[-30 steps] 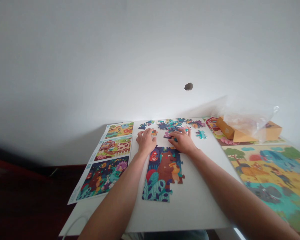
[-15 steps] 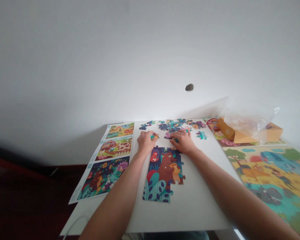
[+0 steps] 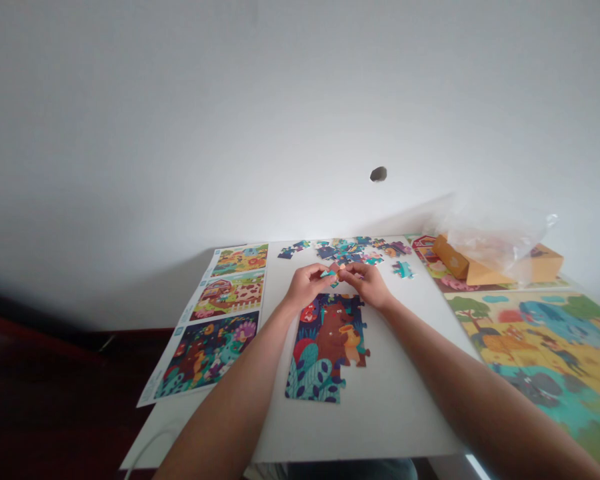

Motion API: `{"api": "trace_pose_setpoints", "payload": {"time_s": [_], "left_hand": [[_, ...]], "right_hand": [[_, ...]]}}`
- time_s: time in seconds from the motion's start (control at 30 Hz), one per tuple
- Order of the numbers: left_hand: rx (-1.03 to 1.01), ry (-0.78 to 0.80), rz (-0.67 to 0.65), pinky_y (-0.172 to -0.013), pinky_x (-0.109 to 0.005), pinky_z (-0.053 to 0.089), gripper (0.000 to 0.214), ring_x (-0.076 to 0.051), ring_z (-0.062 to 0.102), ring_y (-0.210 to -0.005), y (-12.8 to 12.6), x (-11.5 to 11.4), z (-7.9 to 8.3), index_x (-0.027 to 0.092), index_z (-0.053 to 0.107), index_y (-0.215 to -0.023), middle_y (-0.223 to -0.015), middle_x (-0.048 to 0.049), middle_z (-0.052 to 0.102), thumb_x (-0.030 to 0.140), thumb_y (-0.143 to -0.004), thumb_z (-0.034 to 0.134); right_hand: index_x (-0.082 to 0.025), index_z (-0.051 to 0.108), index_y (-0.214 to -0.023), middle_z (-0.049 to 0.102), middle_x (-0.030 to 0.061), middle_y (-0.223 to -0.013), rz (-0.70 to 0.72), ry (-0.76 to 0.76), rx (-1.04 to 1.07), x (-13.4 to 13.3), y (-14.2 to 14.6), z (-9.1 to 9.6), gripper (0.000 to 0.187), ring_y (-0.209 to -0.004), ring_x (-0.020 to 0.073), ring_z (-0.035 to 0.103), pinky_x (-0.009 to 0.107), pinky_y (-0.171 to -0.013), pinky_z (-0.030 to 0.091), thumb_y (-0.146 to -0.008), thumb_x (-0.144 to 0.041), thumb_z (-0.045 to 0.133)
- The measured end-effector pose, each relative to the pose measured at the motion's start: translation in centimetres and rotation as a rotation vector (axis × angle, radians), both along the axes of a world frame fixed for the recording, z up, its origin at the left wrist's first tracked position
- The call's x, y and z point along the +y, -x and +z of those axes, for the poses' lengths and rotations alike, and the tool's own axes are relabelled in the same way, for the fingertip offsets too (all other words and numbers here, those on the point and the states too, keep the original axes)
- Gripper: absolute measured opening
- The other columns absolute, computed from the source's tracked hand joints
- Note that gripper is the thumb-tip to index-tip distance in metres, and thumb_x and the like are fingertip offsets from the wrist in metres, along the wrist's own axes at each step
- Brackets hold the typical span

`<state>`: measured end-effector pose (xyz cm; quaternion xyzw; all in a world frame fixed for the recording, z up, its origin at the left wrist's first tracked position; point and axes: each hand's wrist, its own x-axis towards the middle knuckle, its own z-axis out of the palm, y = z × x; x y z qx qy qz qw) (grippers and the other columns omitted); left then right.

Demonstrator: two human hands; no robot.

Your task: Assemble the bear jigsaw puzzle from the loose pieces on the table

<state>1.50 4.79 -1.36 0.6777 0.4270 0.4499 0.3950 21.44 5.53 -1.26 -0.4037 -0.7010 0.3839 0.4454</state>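
Note:
A partly built jigsaw of a brown bear among leaves lies on the white table. Just above its top edge my left hand and my right hand meet, fingers pinched together. Between the fingertips is a small teal and pink puzzle piece, held by both hands. A scatter of loose pieces lies just beyond the hands, with one teal piece off to the right.
A reference sheet with three pictures lies at the left. A finished large puzzle fills the right side. Behind it stand an orange box and a clear plastic bag. A white wall rises behind the table.
Both hands lifted off the table and came together above the bear puzzle's top edge. The left hand picked up a piece from beside the loose pile and brought it to the right hand.

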Motion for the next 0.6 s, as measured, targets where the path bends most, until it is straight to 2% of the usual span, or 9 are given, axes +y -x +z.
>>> {"api": "trace_pose_setpoints", "payload": {"time_s": [0.07, 0.13, 0.2, 0.27, 0.4, 0.6], "left_hand": [[0.158, -0.079, -0.062, -0.088, -0.035, 0.052, 0.031, -0.024, 0.066, -0.096, 0.4, -0.4, 0.5, 0.019, 0.074, -0.102, -0.1, -0.0054, 0.073, 0.042, -0.08, 0.072], [0.414, -0.205, -0.108, -0.105, -0.041, 0.043, 0.031, -0.027, 0.057, -0.117, 0.9, -0.8, 1.0, 0.027, 0.077, -0.101, -0.119, -0.0046, 0.068, 0.039, -0.072, 0.081], [0.646, -0.253, -0.133, -0.113, -0.047, 0.033, 0.027, -0.03, 0.047, -0.128, 1.1, -1.1, 1.4, 0.035, 0.079, -0.096, -0.136, -0.0009, 0.06, 0.038, -0.07, 0.083], [0.784, -0.246, -0.117, -0.115, -0.052, 0.027, 0.025, -0.032, 0.042, -0.132, 1.2, -1.3, 1.5, 0.04, 0.079, -0.095, -0.145, 0.0026, 0.052, 0.04, -0.07, 0.083], [0.856, -0.23, -0.05, -0.116, -0.057, 0.021, 0.025, -0.034, 0.033, -0.137, 1.4, -1.3, 1.3, 0.042, 0.078, -0.097, -0.151, 0.0025, 0.045, 0.041, -0.072, 0.082], [0.874, -0.238, 0.002, -0.115, -0.057, 0.018, 0.026, -0.034, 0.03, -0.139, 1.7, -1.3, 1.2, 0.038, 0.078, -0.099, -0.151, 0.0005, 0.045, 0.037, -0.073, 0.081]], "right_hand": [[-0.018, 0.07, -0.079, 0.071, 0.0024, -0.078, -0.027, 0.013, 0.059, 0.3, -0.2, -0.2, 0.039, -0.073, 0.0154, 0.061, 0.027, -0.072, 0.046, -0.086, -0.055, 0.061], [-0.018, 0.069, -0.078, 0.07, 0.0029, -0.077, -0.085, 0.028, 0.117, 0.6, -0.6, -0.4, 0.04, -0.071, 0.0152, 0.06, 0.027, -0.07, 0.046, -0.086, -0.056, 0.061], [-0.018, 0.069, -0.078, 0.069, 0.003, -0.075, -0.14, 0.036, 0.153, 0.8, -1.0, -0.5, 0.041, -0.068, 0.0152, 0.059, 0.027, -0.067, 0.046, -0.085, -0.057, 0.061], [-0.018, 0.069, -0.077, 0.068, 0.003, -0.074, -0.166, 0.02, 0.165, 0.9, -1.4, -0.4, 0.041, -0.068, 0.0154, 0.058, 0.027, -0.066, 0.046, -0.085, -0.057, 0.06], [-0.017, 0.068, -0.073, 0.066, 0.0027, -0.072, -0.169, -0.038, 0.147, 0.8, -1.7, -0.1, 0.039, -0.069, 0.0157, 0.056, 0.027, -0.066, 0.044, -0.086, -0.053, 0.059], [-0.017, 0.069, -0.073, 0.064, 0.0018, -0.069, -0.163, -0.046, 0.137, 0.5, -1.7, 0.4, 0.037, -0.065, 0.0145, 0.054, 0.027, -0.064, 0.041, -0.085, -0.05, 0.06]]}}
